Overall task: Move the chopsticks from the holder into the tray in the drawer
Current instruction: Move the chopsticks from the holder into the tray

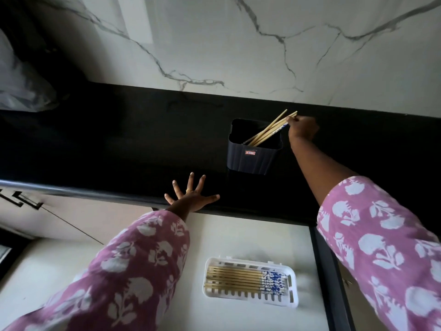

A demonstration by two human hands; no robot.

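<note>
A dark ribbed holder (pixel 253 154) stands on the black counter, with several wooden chopsticks (pixel 267 131) leaning out toward the right. My right hand (pixel 303 129) pinches the upper ends of these chopsticks just right of the holder's rim. My left hand (pixel 191 195) lies flat with fingers spread on the counter's front edge, left of the holder. Below, in the open drawer, a white slotted tray (pixel 250 297) holds several chopsticks (pixel 238 279) side by side, their blue-patterned ends pointing right.
The black counter (pixel 119 144) runs across the view beneath a white marble wall (pixel 238 44). The drawer's pale floor (pixel 250 240) surrounds the tray, with a dark drawer side (pixel 329 271) at right. A grey bag-like object (pixel 21 87) sits at the far left.
</note>
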